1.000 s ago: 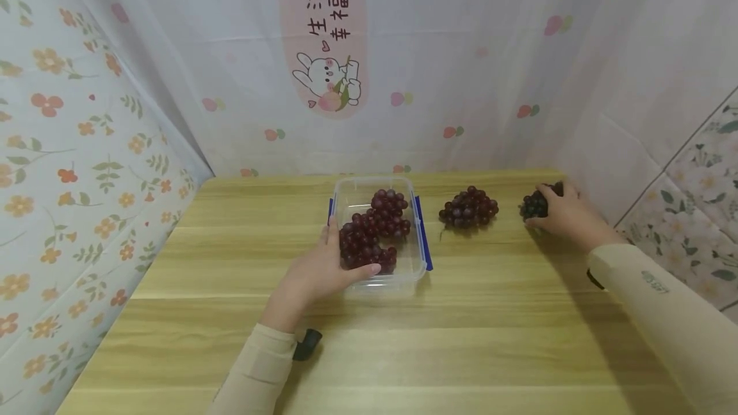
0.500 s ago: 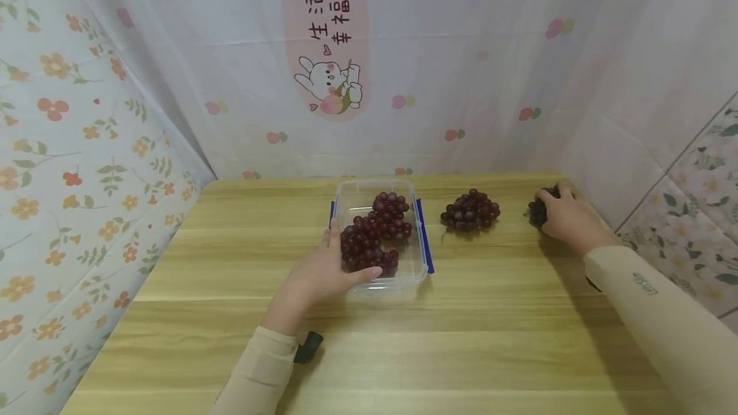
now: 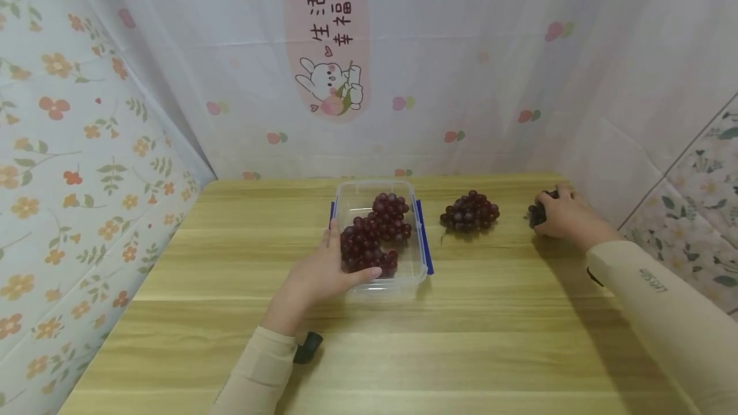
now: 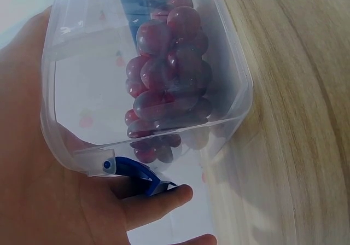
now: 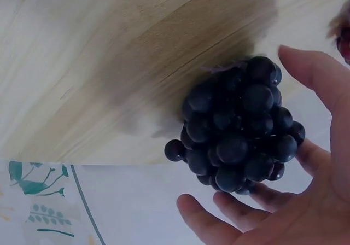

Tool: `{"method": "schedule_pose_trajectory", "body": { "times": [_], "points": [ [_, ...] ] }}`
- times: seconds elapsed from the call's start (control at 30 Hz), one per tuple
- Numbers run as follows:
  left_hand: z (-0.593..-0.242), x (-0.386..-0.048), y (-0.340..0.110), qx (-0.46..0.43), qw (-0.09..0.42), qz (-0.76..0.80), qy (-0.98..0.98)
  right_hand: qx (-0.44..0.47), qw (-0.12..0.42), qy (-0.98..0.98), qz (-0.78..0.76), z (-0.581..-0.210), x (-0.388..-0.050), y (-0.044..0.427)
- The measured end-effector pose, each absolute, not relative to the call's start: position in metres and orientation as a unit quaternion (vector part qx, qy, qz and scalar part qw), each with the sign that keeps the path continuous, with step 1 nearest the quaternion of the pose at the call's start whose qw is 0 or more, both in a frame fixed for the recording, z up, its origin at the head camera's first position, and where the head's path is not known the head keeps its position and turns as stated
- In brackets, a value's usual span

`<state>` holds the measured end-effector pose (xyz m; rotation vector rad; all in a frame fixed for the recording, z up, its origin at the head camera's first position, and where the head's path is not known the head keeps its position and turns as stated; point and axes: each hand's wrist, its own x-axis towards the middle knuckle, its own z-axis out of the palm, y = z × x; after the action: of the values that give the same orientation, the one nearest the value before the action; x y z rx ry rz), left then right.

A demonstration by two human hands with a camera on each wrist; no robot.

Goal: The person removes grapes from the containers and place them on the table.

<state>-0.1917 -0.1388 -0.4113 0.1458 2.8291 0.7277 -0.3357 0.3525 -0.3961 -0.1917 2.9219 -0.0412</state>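
- The dark grapes (image 5: 235,127) sit at the far right end of the table (image 3: 461,338), a pale bit of stem at one edge.
- The right hand (image 3: 567,215) cups them loosely, thumb on one side and curved fingers on the other; whether they bear on the table cannot be told.
- A loose red bunch (image 3: 469,212) lies on the table between the dark grapes and the box, apart from both.
- The clear plastic box (image 3: 412,261) stands upright and uncovered, left of that bunch, with a blue latch (image 3: 425,242) turned outward on its right side and another on its left.
- Red grapes (image 3: 377,229) fill the box's near left part and reach to its right side.
- The left hand (image 3: 319,271) is spread wide against the box's near left corner, its fingers along the left side and its thumb across the near edge.
- Both forearms wear beige sleeves (image 3: 259,364); a black piece (image 3: 308,348) shows beside the left wrist.
- Behind the table hangs a pale curtain (image 3: 450,69) with a printed rabbit (image 3: 325,75) and Chinese characters; orange-flowered cloth (image 3: 54,146) covers the left side.
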Motion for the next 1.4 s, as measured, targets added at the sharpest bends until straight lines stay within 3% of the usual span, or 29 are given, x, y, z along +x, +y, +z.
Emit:
{"method": "schedule_pose_trajectory", "body": {
  "times": [0.4,0.73,1.4],
  "points": [
    [-0.411,-0.191,-0.139,0.050,0.109,0.248,0.961,-0.085,0.127,0.988,-0.022,-0.386,-0.345,0.346],
    [-0.411,-0.191,-0.140,0.050,0.106,0.245,0.962,-0.070,0.136,0.988,-0.002,-0.351,-0.342,0.329],
    [-0.408,-0.190,-0.138,0.049,0.107,0.248,0.962,-0.132,0.111,0.983,0.063,-0.308,-0.311,0.235]
  ]
}}
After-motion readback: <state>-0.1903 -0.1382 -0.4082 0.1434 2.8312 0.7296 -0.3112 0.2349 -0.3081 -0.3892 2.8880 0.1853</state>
